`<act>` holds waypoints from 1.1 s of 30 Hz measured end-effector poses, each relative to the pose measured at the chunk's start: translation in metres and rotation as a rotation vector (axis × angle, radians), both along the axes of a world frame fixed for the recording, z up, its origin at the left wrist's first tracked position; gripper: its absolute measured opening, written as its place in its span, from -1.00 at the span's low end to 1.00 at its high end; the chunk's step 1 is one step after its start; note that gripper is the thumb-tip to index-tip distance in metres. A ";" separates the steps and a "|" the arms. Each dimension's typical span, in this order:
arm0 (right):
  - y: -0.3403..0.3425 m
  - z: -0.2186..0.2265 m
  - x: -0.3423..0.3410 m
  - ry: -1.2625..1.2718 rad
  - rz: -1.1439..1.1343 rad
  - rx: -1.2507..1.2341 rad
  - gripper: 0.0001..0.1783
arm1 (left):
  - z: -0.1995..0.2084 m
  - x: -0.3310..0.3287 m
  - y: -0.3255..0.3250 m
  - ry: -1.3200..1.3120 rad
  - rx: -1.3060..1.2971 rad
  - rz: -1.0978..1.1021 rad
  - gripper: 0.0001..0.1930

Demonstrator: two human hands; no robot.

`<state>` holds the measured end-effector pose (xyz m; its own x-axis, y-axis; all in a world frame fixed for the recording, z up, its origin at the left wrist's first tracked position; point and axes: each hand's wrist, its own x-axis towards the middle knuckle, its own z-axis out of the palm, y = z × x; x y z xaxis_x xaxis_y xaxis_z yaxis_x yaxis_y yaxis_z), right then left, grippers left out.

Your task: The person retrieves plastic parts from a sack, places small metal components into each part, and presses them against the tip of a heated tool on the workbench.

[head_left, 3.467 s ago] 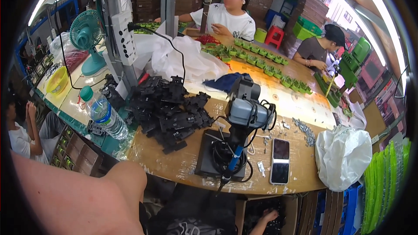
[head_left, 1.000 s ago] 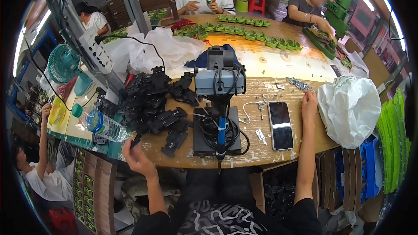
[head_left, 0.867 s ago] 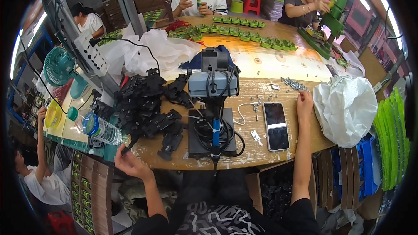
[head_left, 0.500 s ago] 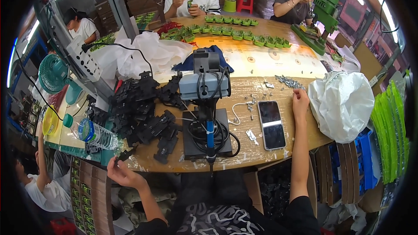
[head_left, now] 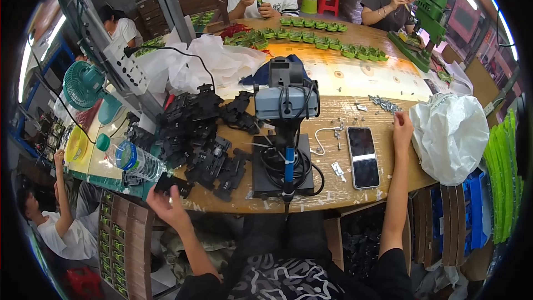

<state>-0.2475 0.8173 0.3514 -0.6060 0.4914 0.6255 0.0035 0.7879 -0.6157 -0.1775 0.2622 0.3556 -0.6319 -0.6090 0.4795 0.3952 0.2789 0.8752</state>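
My left hand (head_left: 170, 206) is at the near left edge of the table, its fingers closed on a black plastic part (head_left: 165, 183). Just beyond it lies a heap of similar black plastic parts (head_left: 191, 128). On the right, my right hand (head_left: 403, 129) rests near the tabletop with fingertips pinched together; whatever they hold is too small to see. Small silvery metal pieces (head_left: 383, 104) are scattered just beyond that hand. A phone (head_left: 363, 157) lies to its left. Between my hands stands a grey-blue device on a stand (head_left: 286, 103), with a blue-handled tool (head_left: 289, 166) hanging from it.
A water bottle (head_left: 136, 161) leans by the heap. A white plastic bag (head_left: 448, 139) bulges at right. Rows of green parts (head_left: 333, 44) line the far side, where two people work beside a green press (head_left: 430, 22). An open box of black parts (head_left: 363, 239) sits below the table.
The whole view has shifted, so everything sits farther right. My left hand has lifted slightly and turned the black part. My right hand stays by the metal pieces.
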 end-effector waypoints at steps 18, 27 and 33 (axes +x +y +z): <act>-0.233 0.050 0.149 0.194 0.435 -0.537 -0.84 | 0.046 0.064 0.068 -0.058 0.183 -0.319 -0.68; -0.273 0.064 0.143 0.244 0.911 -0.925 -0.78 | 0.072 0.061 0.117 -0.396 0.333 -0.923 -0.72; -0.280 0.081 0.139 0.097 1.006 -0.876 -0.80 | 0.070 0.072 0.122 -0.480 0.236 -1.065 -0.73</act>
<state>-0.1089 0.5374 0.4321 -0.9104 0.1189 0.3963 -0.4135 -0.2302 -0.8809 -0.1054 0.3839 0.4258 -0.9572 0.2893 0.0024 -0.0515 -0.1785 0.9826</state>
